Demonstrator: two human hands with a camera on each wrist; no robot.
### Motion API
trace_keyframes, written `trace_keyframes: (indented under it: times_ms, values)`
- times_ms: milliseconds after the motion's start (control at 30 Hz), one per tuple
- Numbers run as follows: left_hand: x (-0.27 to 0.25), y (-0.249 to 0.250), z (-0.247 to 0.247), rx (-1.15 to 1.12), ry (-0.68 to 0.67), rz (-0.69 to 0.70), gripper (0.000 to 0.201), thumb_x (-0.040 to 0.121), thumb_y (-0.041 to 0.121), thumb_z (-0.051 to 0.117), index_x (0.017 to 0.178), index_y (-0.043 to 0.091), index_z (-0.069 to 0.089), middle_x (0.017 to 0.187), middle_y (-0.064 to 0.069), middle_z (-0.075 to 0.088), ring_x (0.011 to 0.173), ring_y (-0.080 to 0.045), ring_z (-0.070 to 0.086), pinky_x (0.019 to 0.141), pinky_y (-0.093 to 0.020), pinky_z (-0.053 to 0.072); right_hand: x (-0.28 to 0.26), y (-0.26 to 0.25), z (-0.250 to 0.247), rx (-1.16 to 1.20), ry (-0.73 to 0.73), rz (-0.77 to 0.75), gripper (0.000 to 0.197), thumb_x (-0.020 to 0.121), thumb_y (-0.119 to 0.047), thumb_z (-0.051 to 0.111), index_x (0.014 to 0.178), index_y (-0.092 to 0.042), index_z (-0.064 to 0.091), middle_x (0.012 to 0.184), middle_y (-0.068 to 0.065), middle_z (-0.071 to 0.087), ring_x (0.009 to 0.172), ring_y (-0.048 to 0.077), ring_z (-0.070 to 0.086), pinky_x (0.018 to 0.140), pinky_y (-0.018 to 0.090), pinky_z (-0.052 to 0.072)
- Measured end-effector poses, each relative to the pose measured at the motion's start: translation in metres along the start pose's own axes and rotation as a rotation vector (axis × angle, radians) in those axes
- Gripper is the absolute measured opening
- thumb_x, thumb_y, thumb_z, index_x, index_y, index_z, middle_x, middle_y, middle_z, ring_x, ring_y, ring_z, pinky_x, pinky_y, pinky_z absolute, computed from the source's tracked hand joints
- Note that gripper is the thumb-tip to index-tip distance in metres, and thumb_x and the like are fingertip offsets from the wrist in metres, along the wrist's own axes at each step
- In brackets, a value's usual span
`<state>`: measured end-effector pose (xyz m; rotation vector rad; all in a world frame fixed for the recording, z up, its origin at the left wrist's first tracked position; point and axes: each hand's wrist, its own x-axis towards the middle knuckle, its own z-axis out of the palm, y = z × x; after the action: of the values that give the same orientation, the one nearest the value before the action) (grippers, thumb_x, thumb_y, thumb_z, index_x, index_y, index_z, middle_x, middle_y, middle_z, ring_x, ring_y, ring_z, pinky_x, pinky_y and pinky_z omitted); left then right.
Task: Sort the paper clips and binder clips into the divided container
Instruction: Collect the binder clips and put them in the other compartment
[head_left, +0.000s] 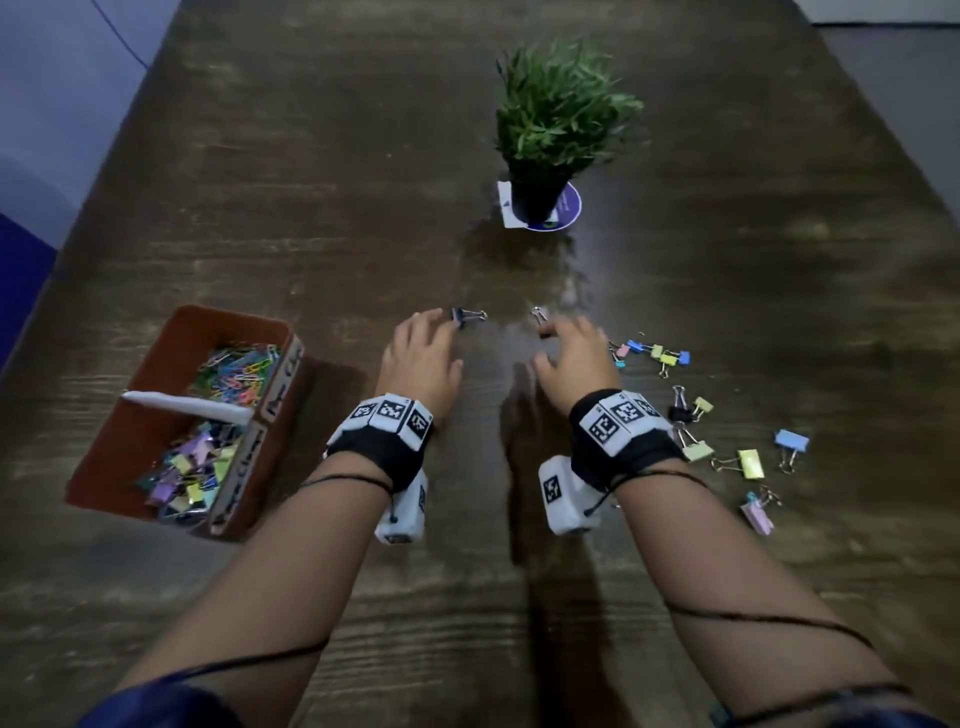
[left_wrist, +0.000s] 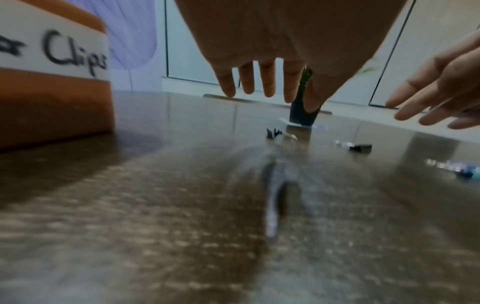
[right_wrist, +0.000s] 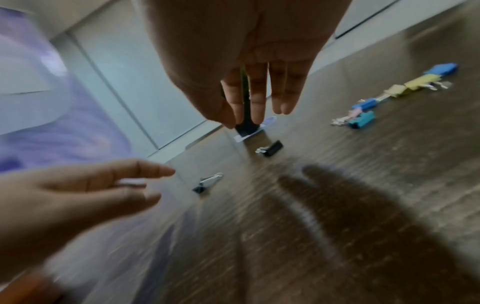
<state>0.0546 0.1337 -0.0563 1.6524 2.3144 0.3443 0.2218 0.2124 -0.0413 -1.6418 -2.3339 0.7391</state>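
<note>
Black binder clips (head_left: 467, 315) and (head_left: 538, 314) lie mid-table just beyond our empty, straight-fingered left hand (head_left: 421, 358) and right hand (head_left: 574, 364), so we should pinch each by its body, then carry both to the box (head_left: 176, 322) near the left edge.

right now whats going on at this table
A person is sorting clips into an orange divided container. Both hands are open and hold nothing: the left hand reaches for a black binder clip, the right hand for another small clip. More coloured binder clips lie loose on the table to the right, not yet sorted.
</note>
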Motion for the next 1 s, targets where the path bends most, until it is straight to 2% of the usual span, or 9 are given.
trace_keyframes:
  times_ms: [67,133,333,433,567,700,867,933,1000]
  values:
    - [0.013,0.006,0.018,0.02,-0.061,-0.02,0.054,0.095,0.026,0.05,0.147,0.022,0.032,0.156,-0.002,0.022,0.141,-0.027,0.016,0.112,-0.044,0.024,0.013,0.015,0.003,0.008,-0.041,0.101,0.035,0.089,-0.019,0.053,0.123,-0.015,0.054,0.129,0.01,0.048,0.121,0.029,0.04,0.104,0.035,0.031]
    - [0.028,0.01,0.03,0.009,-0.078,-0.029,0.057,0.096,0.025,0.05,0.149,0.023,0.029,0.158,-0.001,0.019,0.142,-0.029,0.016,0.114,-0.045,0.023,0.024,0.024,0.01,0.023,-0.066,0.127,0.036,0.09,-0.02,0.053,0.125,-0.016,0.053,0.129,0.011,0.047,0.122,0.031,0.041,0.104,0.036,0.033]
    - [0.064,0.016,0.038,0.051,-0.112,-0.05,0.058,0.096,0.022,0.049,0.15,0.03,0.028,0.158,0.002,0.018,0.135,-0.029,0.028,0.105,-0.045,0.037,0.048,0.034,0.025,-0.061,-0.144,0.036,0.047,0.094,-0.022,0.051,0.14,-0.028,0.042,0.148,0.003,0.036,0.133,0.027,0.03,0.104,0.042,0.037]
    - [0.074,0.011,0.04,0.108,-0.122,-0.007,0.049,0.098,0.023,0.047,0.145,0.029,0.04,0.15,0.002,0.034,0.128,-0.028,0.033,0.097,-0.041,0.041,0.053,0.037,0.026,-0.072,-0.092,-0.019,0.033,0.092,-0.018,0.055,0.125,-0.021,0.058,0.134,0.003,0.045,0.126,0.025,0.033,0.095,0.042,0.046]
    - [0.078,0.008,0.04,0.012,-0.067,0.042,0.036,0.096,0.019,0.05,0.131,0.024,0.059,0.122,-0.004,0.053,0.111,-0.029,0.044,0.086,-0.037,0.044,0.05,0.042,0.025,-0.069,-0.052,-0.042,0.024,0.09,-0.002,0.051,0.107,-0.011,0.065,0.119,0.007,0.05,0.115,0.027,0.04,0.089,0.04,0.046]
    - [0.066,0.012,0.035,0.048,-0.127,0.039,0.035,0.096,0.02,0.051,0.129,0.027,0.06,0.114,-0.008,0.051,0.104,-0.031,0.045,0.084,-0.035,0.041,0.032,0.039,0.024,-0.078,-0.108,0.003,0.02,0.088,-0.004,0.052,0.102,-0.011,0.065,0.118,0.009,0.049,0.114,0.028,0.04,0.091,0.035,0.043]
    - [0.027,0.018,0.031,0.075,-0.23,0.035,0.036,0.096,0.019,0.052,0.129,0.028,0.058,0.117,-0.006,0.047,0.11,-0.029,0.043,0.088,-0.037,0.044,0.011,0.028,0.019,-0.152,-0.332,0.054,0.017,0.083,-0.011,0.062,0.1,-0.013,0.065,0.121,0.009,0.048,0.118,0.029,0.045,0.099,0.036,0.043]
    - [0.005,0.015,0.019,0.009,-0.186,0.016,0.034,0.094,0.02,0.054,0.128,0.025,0.058,0.116,-0.005,0.048,0.112,-0.026,0.042,0.09,-0.04,0.045,0.001,0.02,0.019,-0.084,-0.358,0.086,0.01,0.08,-0.012,0.064,0.088,-0.018,0.065,0.123,0.01,0.05,0.12,0.029,0.048,0.1,0.035,0.043]
    - [-0.02,0.006,0.0,-0.061,-0.061,0.029,0.036,0.093,0.02,0.056,0.128,0.025,0.057,0.113,-0.003,0.048,0.11,-0.023,0.041,0.09,-0.038,0.045,-0.011,0.007,0.022,0.003,-0.312,0.068,0.014,0.077,-0.01,0.064,0.076,-0.023,0.06,0.121,0.009,0.052,0.12,0.029,0.048,0.101,0.034,0.042]
